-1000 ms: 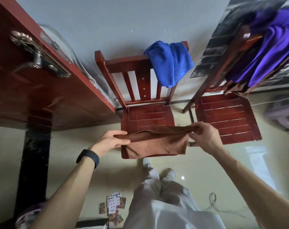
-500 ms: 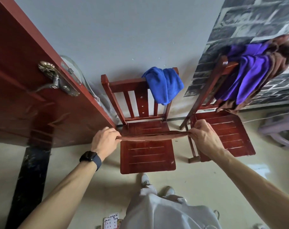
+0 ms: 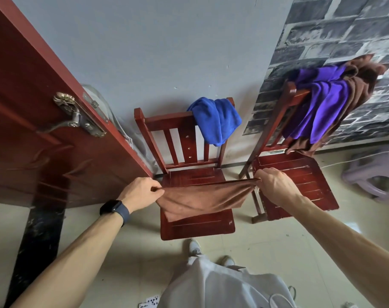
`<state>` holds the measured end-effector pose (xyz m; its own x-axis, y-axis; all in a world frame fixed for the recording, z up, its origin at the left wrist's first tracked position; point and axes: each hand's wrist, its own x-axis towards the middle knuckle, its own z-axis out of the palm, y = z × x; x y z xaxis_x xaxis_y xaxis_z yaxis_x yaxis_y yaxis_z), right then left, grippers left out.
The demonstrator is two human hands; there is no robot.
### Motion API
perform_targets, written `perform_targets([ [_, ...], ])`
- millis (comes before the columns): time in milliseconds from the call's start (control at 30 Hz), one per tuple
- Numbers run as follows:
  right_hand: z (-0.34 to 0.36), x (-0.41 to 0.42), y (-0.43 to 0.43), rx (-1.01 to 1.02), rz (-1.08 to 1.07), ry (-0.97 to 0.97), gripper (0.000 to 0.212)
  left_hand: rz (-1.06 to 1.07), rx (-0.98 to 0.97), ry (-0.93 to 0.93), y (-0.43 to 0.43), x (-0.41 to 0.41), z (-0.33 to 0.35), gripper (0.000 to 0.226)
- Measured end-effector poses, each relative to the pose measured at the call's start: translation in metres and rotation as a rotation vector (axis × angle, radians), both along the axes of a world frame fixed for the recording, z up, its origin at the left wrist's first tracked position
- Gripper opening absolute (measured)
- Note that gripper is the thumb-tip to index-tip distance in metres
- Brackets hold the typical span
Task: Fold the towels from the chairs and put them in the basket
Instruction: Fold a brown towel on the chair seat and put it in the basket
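Note:
A brown towel (image 3: 200, 200) hangs stretched between both hands above the seat of the middle red chair (image 3: 195, 227). My left hand (image 3: 141, 192) pinches its left corner and my right hand (image 3: 274, 185) pinches its right corner. A blue towel (image 3: 215, 120) is draped over that chair's backrest. On the right red chair (image 3: 304, 174), a purple towel (image 3: 322, 103) lies over the backrest with another brown towel (image 3: 364, 85) bunched beside it. No basket is in view.
A red door (image 3: 33, 130) with a metal handle (image 3: 75, 114) stands open at the left. A pale purple plastic stool (image 3: 373, 174) sits at the far right. Playing cards (image 3: 150, 301) lie on the tiled floor near my feet.
The towel was pulled taut into a thin flat line half a second ago; now its lower edge sags down over the seat. The view has tilted up a little.

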<state>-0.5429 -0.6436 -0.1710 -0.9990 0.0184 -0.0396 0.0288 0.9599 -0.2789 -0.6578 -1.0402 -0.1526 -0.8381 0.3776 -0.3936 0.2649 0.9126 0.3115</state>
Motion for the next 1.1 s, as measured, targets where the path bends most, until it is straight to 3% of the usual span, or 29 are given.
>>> perform_targets([
  [167, -0.002, 0.006, -0.003, -0.012, 0.057, 0.021, 0.021, -0.032, -0.075, 0.066, -0.001, 0.003, 0.005, 0.022],
  [300, 0.0, 0.008, -0.006, 0.017, 0.013, -0.088, 0.012, -0.099, -0.173, 0.182, -0.001, 0.0, 0.007, 0.024],
  [533, 0.003, 0.01, -0.012, 0.037, -0.037, -0.212, 0.01, -0.153, -0.164, 0.286, -0.001, 0.004, -0.002, 0.023],
  [600, 0.002, 0.01, -0.012, 0.058, -0.01, -0.209, 0.01, -0.2, -0.154, 0.338, -0.006, 0.004, -0.005, 0.022],
  [767, -0.004, 0.008, -0.013, 0.089, 0.02, -0.096, 0.041, -0.304, -0.216, 0.518, -0.021, 0.005, -0.012, 0.002],
  [900, -0.009, 0.004, -0.022, 0.099, 0.015, -0.048, 0.042, -0.396, -0.242, 0.616, -0.025, 0.003, -0.023, 0.01],
  [1000, -0.012, 0.0, -0.026, 0.101, -0.022, -0.079, 0.045, -0.325, -0.247, 0.624, -0.025, 0.002, -0.02, 0.011],
  [1100, -0.013, -0.006, -0.03, 0.071, -0.074, -0.056, 0.032, -0.275, -0.246, 0.579, -0.03, -0.001, -0.022, 0.013],
])
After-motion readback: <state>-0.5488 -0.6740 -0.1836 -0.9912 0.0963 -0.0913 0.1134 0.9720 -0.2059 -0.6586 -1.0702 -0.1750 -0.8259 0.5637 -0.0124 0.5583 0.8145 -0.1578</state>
